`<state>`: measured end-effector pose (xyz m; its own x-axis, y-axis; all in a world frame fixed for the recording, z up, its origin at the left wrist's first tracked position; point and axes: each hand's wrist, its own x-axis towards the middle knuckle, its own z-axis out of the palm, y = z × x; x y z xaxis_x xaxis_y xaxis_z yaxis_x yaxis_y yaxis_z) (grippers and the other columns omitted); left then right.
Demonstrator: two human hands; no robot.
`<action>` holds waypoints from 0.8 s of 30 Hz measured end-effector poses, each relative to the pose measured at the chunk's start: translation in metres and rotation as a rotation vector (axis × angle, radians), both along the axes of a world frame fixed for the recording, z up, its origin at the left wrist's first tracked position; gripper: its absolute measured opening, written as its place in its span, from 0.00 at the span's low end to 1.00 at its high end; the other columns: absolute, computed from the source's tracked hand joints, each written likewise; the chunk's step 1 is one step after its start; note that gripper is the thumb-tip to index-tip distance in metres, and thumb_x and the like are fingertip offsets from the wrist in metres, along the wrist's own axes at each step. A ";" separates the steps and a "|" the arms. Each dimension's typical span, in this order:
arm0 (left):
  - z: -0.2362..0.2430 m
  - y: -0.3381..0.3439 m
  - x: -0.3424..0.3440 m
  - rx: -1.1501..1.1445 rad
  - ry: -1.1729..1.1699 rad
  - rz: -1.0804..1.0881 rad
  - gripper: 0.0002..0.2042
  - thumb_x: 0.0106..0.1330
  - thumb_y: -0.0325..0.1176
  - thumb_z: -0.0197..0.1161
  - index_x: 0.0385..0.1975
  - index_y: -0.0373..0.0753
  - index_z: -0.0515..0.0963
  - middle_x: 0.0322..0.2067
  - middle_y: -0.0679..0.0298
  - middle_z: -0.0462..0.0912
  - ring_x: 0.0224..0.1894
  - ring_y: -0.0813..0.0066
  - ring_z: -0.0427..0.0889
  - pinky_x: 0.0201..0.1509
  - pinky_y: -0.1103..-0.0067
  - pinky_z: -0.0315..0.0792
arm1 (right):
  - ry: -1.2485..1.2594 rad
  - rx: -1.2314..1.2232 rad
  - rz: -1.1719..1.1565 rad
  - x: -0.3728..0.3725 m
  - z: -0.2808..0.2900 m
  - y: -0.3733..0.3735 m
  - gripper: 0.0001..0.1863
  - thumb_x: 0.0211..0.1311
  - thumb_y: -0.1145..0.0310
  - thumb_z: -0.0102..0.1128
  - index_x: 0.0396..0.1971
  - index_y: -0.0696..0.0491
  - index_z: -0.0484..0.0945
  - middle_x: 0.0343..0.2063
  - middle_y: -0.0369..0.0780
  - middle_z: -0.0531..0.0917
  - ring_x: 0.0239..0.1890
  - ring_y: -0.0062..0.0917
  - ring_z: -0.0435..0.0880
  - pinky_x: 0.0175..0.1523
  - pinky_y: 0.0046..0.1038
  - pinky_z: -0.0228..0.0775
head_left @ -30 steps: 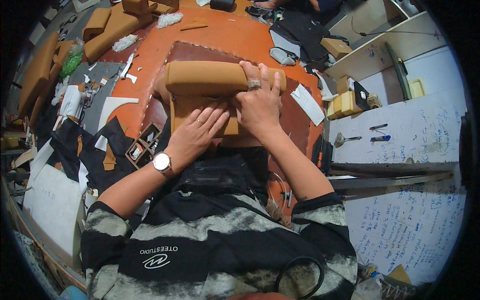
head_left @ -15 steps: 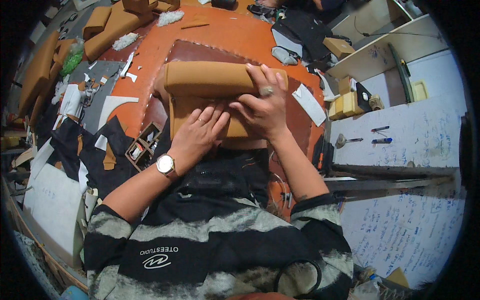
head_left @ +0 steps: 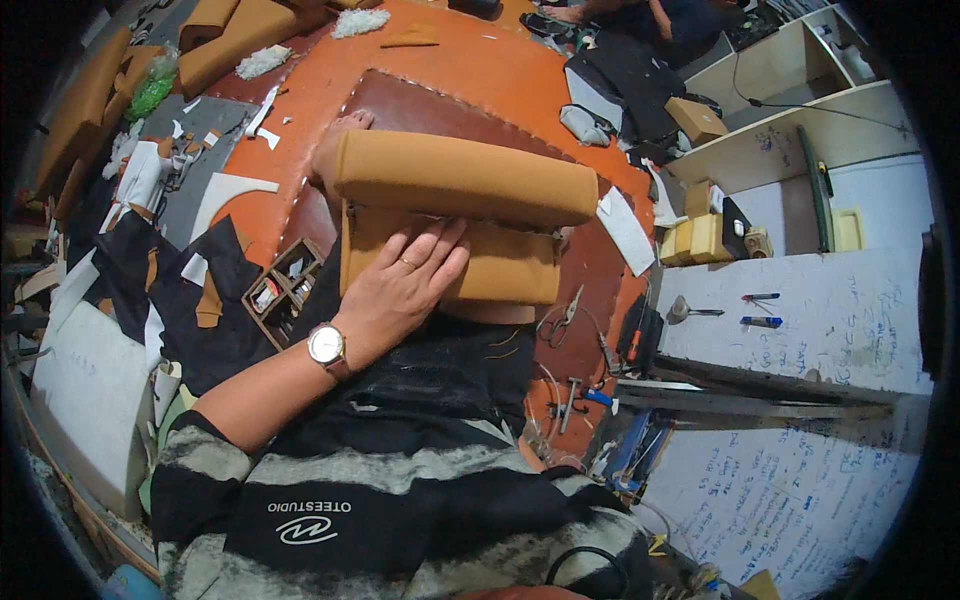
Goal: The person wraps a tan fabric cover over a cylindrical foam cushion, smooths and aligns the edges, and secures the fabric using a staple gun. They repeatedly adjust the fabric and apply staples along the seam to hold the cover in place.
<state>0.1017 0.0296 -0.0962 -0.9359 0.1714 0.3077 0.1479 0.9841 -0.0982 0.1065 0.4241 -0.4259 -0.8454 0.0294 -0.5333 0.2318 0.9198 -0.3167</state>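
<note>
A tan upholstered piece (head_left: 470, 178) lies across my lap, with a thick padded roll along its far side and a flatter panel (head_left: 505, 272) nearer me. A dark seam or gap runs between the two parts. My left hand (head_left: 405, 272) rests on the flatter panel, its fingers stretched out flat with the tips near that seam. It wears a ring, and a watch (head_left: 326, 344) sits on the wrist. My right hand is out of sight; only a bit of skin of that arm shows at the right side of my shirt.
Scissors (head_left: 566, 318), an orange-handled screwdriver (head_left: 636, 340) and a blue-handled tool (head_left: 597, 397) lie at the right. A compartmented wooden box (head_left: 272, 292) stands left, beside black cloth scraps (head_left: 225, 340). Pens (head_left: 762, 322) lie on the white bench. Another person (head_left: 660, 25) sits at the far right.
My right hand has let go of the padded roll and dropped out of view towards my right side. My left hand stays on the panel. The view has shifted slightly.
</note>
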 end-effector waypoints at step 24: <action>-0.008 -0.001 0.006 0.126 0.036 -0.002 0.25 0.71 0.35 0.57 0.68 0.39 0.73 0.73 0.57 0.74 0.74 0.60 0.72 0.74 0.62 0.68 | 0.759 -0.591 0.097 -0.077 0.364 -0.050 0.29 0.74 0.60 0.70 0.67 0.60 0.72 0.50 0.47 0.86 0.53 0.36 0.85 0.66 0.38 0.75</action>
